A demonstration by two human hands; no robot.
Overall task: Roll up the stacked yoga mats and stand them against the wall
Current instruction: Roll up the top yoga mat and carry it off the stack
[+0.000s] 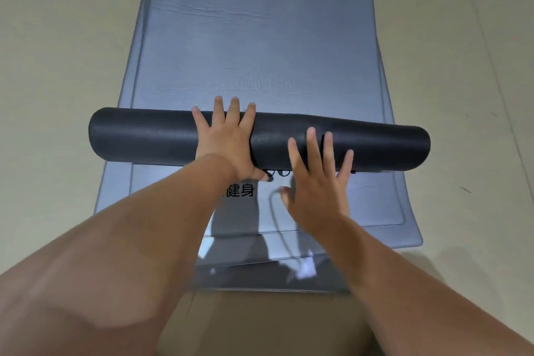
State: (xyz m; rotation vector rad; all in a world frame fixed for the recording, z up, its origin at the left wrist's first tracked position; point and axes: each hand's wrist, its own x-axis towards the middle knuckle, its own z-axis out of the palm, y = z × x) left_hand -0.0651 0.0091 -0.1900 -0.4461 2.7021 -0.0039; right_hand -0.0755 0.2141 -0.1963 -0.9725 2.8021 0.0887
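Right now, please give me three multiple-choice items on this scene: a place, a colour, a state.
1. Where does the roll lie?
A) on bare floor
B) across the flat mats
C) against a wall

2. What colour is the roll's outside?
A) black
B) red
C) white

3. How are the left hand and right hand?
A) fists
B) gripping a strap
C) open, fingers straight

Answers: B, mat shows beyond and before it; A, its surface is black; C, all fingers are spread straight.
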